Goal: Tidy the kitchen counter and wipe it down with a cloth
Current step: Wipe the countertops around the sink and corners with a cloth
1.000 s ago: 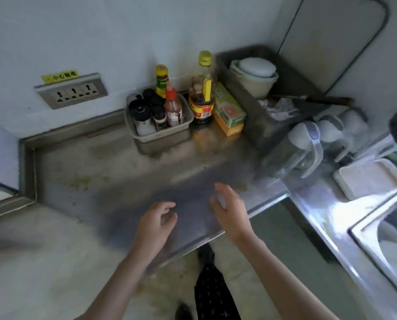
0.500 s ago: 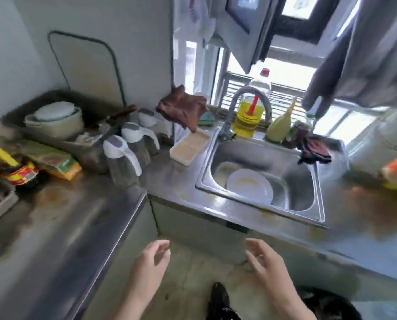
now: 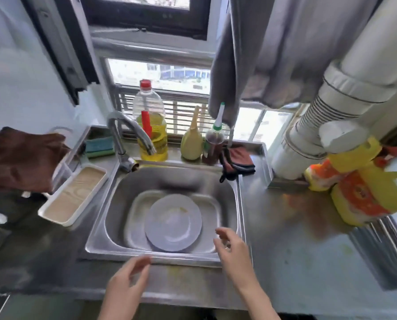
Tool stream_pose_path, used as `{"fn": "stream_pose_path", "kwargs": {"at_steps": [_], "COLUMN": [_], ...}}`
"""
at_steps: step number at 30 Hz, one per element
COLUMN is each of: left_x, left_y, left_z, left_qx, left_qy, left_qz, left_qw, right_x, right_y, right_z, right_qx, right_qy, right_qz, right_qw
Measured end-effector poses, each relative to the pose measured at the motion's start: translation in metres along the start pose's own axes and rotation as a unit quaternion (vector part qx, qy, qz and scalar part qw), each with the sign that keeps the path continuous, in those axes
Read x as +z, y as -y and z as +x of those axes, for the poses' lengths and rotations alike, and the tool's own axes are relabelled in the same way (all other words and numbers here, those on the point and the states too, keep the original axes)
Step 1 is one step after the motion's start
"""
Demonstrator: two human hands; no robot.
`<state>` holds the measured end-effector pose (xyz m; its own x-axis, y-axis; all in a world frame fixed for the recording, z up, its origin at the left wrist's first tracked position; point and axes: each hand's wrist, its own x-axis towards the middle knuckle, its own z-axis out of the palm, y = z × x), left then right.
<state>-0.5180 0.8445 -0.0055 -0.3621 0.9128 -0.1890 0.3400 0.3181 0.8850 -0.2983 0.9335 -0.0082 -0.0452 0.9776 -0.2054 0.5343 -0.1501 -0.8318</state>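
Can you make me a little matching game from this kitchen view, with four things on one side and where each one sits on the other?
Things:
1. white plate
2. red and black cloth
3. green sponge
4. cream tray

Places:
A. on the counter left of the sink
B. at the sink's back right corner
C. in the sink basin
D. behind the tap, at the sink's back left

Pairs: 1-C, 2-B, 3-D, 4-A

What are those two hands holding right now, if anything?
Nothing. The left hand and right hand both hover open and empty at the front rim of the steel sink, above the white round plate.
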Motion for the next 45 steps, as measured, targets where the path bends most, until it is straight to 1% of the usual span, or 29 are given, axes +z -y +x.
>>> {"fn": "stream_pose_path", "kwargs": {"at_steps": [2, 4, 8, 10, 13, 14, 16, 17, 22, 25, 28, 31, 34, 35, 36, 38, 39, 40, 41, 43, 45], "left_x": [0.034, 0.064, 0.104, 0.114, 0.121, 0.123, 0.127, 0.128, 0.134, 0.139, 0.141, 0.144, 0.148, 0.149, 0.151, 0.156, 0.159, 0.162, 0.164, 0.172, 0.178], "left_y": [-0.016, -0.031, -0.049, -0.051, -0.054, -0.055, -0.056, -0.055, -0.069, -0.077, -0.080, -0.082, -0.078, -0.075, -0.072, -0.064, -0.057, -0.051, -0.045, -0.029, -0.014], "left_z": [0.026, 0.052, 0.093, 0.105, 0.115, 0.117, 0.120, 0.121, 0.127, 0.126, 0.123, 0.116, 0.111, 0.109, 0.106, 0.099, 0.096, 0.093, 0.091, 0.090, 0.093], "left_qx": [-0.026, -0.043, -0.067, -0.081, -0.094, -0.099, -0.112, -0.117, -0.120, -0.125, -0.131, -0.122, -0.098, -0.090, -0.085, -0.071, -0.063, -0.056, -0.044, -0.001, 0.056], "left_qy": [-0.003, 0.011, -0.005, -0.004, 0.001, -0.002, -0.006, -0.007, -0.002, 0.012, 0.015, 0.042, 0.074, 0.085, 0.096, 0.117, 0.126, 0.136, 0.151, 0.177, 0.179], "left_qz": [-0.013, -0.008, 0.011, 0.027, 0.045, 0.047, 0.042, 0.042, 0.049, 0.055, 0.052, 0.057, 0.067, 0.065, 0.062, 0.062, 0.064, 0.068, 0.077, 0.123, 0.191], "left_qw": [1.000, 0.999, 0.998, 0.996, 0.995, 0.994, 0.993, 0.992, 0.992, 0.991, 0.990, 0.990, 0.990, 0.990, 0.990, 0.989, 0.988, 0.987, 0.985, 0.977, 0.964], "right_x": [-0.019, -0.037, -0.060, -0.061, -0.054, -0.050, -0.041, -0.036, -0.030, -0.041, -0.061, -0.086, -0.103, -0.106, -0.106, -0.100, -0.095, -0.089, -0.083, -0.071, -0.058], "right_y": [-0.003, -0.007, -0.017, -0.024, -0.034, -0.038, -0.046, -0.051, -0.065, -0.057, -0.042, -0.040, -0.056, -0.065, -0.077, -0.100, -0.110, -0.116, -0.118, -0.116, -0.118], "right_z": [0.054, 0.106, 0.212, 0.260, 0.307, 0.316, 0.325, 0.325, 0.323, 0.321, 0.308, 0.271, 0.204, 0.179, 0.153, 0.107, 0.090, 0.078, 0.073, 0.077, 0.090], "right_qx": [-0.007, -0.013, -0.045, -0.061, -0.041, -0.026, 0.002, 0.005, -0.042, -0.069, -0.049, -0.030, -0.056, -0.051, -0.031, 0.038, 0.062, 0.073, 0.073, 0.057, 0.048], "right_qy": [0.001, 0.005, 0.014, 0.014, 0.069, 0.092, 0.122, 0.120, 0.039, 0.003, -0.008, -0.021, -0.046, -0.040, -0.007, 0.112, 0.155, 0.164, 0.141, 0.068, 0.030], "right_qz": [-0.008, -0.031, -0.132, -0.221, -0.357, -0.373, -0.376, -0.378, -0.393, -0.365, -0.346, -0.305, -0.311, -0.317, -0.329, -0.351, -0.349, -0.335, -0.317, -0.302, -0.317], "right_qw": [1.000, 0.999, 0.990, 0.973, 0.931, 0.923, 0.919, 0.918, 0.918, 0.928, 0.937, 0.952, 0.948, 0.946, 0.944, 0.929, 0.922, 0.925, 0.935, 0.949, 0.947]}}
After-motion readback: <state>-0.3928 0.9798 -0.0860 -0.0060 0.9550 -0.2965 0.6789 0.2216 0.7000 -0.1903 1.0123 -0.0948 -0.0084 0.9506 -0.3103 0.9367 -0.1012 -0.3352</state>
